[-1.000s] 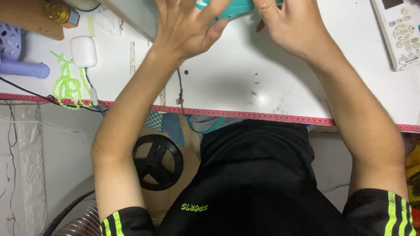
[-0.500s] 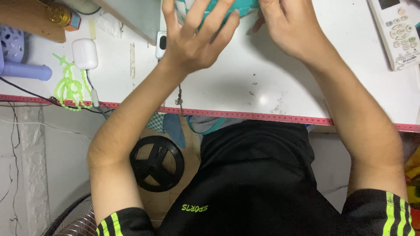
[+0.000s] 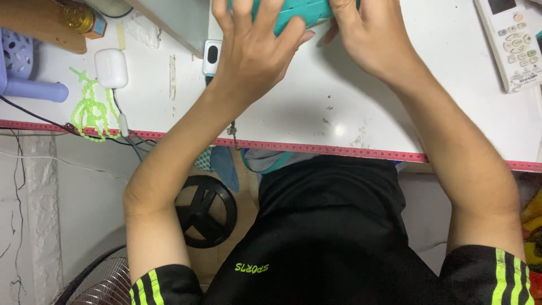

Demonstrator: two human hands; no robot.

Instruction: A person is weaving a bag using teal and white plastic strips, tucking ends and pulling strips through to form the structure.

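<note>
A teal plastic object (image 3: 302, 10) with small slots lies at the top edge of the white table (image 3: 282, 107), mostly cut off by the frame. My left hand (image 3: 251, 48) rests on its left part with fingers spread over it. My right hand (image 3: 370, 39) grips its right end, thumb tucked under the near edge. Both forearms reach up from my lap across the table's front edge, which carries a red measuring tape (image 3: 316, 148).
A white remote control (image 3: 511, 42) lies at the right. A white earbud case (image 3: 110, 68), a green bead string (image 3: 87, 107), a purple plastic piece (image 3: 25, 79) and cables sit at the left. A small white-and-black device (image 3: 212, 56) lies beside my left wrist. A fan (image 3: 96, 282) stands below.
My left hand has slid right and down along the teal object, fingers spreading wider. The view has shifted, so the small white-and-black device now shows beside the wrist.
</note>
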